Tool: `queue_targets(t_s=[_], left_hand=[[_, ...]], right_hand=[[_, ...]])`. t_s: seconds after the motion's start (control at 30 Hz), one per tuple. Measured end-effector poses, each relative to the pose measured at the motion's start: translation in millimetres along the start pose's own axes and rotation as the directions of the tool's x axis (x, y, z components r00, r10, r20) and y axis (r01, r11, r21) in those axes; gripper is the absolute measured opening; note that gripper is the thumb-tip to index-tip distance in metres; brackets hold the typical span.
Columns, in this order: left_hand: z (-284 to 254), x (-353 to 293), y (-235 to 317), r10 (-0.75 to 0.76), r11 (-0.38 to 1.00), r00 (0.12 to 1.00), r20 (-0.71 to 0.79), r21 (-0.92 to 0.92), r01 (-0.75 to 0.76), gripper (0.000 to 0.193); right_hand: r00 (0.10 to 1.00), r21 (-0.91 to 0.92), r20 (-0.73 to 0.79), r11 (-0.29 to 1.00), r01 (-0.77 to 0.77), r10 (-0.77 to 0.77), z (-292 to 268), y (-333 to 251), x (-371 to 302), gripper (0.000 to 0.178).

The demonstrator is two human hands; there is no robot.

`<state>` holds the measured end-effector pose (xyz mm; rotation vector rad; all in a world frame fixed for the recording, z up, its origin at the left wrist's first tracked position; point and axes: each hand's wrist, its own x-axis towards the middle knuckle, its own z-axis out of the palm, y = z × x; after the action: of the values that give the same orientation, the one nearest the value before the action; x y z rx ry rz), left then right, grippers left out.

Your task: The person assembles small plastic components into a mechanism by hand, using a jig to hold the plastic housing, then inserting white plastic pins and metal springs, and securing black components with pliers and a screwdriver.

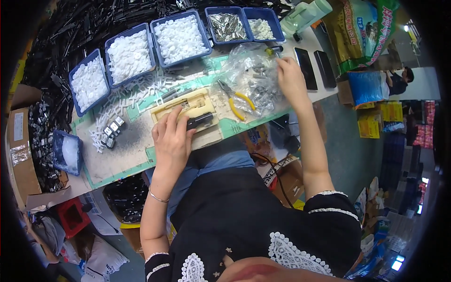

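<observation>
A cream-coloured fixture block (206, 99) with shaped recesses lies at the front of the table. My left hand (171, 136) rests over it, fingertips in the recess. Between its thumb and forefinger sits a black plastic piece (201, 120), which slants across the fixture's near edge. My right hand (291, 77) is at the far right, fingers pinched together beside a clear plastic bag (242, 61); what they hold, if anything, is too small to make out. Close to those fingertips lies a screwdriver (274, 50) with a dark and yellow handle. Yellow-handled pliers (236, 100) lie between my hands.
Blue bins of white parts (181, 38), metal pieces (228, 27) and small cream parts (260, 29) line the back. White clips (136, 96) and black-and-white blocks (112, 131) lie left. A dark phone (305, 69) and green bottle (305, 16) stand right.
</observation>
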<state>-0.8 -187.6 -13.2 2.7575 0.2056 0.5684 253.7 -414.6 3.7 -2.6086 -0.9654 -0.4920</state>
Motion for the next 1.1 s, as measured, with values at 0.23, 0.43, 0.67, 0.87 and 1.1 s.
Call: queue_targets(t_s=[0.23, 0.43, 0.67, 0.87, 1.1], left_hand=[[-10.4, 7.9, 6.5, -0.438, 0.273, 0.887, 0.149, -0.918, 0.289, 0.028], [-19.5, -11.4, -13.6, -0.452, -0.15, 0.796, 0.403, -0.914, 0.378, 0.029], [-25.8, -16.4, 3.0, -0.433, -0.246, 0.801, 0.414, -0.909, 0.336, 0.036], [-38.9, -16.4, 12.5, -0.456, 0.621, 0.89, -0.025, -0.725, 0.298, 0.027], [-29.9, -15.5, 10.1, -0.25, 0.918, 0.902, -0.352, -0.383, 0.105, 0.028]], right_hand=[[0.894, 0.116, 0.446, 0.993, -0.006, -0.046, 3.4, -84.8, -26.9, 0.024], [0.781, 0.199, 0.623, 0.976, -0.093, -0.053, -34.4, -105.4, -10.2, 0.031], [0.604, 0.608, 0.716, -0.114, -0.786, -0.349, -30.1, -127.1, -18.8, 0.023], [0.586, 0.784, 0.621, 0.404, -0.472, -0.52, -34.4, -147.1, -47.7, 0.025], [0.689, 0.784, 0.546, 0.58, -0.22, -0.476, -42.6, -177.3, -47.3, 0.031]])
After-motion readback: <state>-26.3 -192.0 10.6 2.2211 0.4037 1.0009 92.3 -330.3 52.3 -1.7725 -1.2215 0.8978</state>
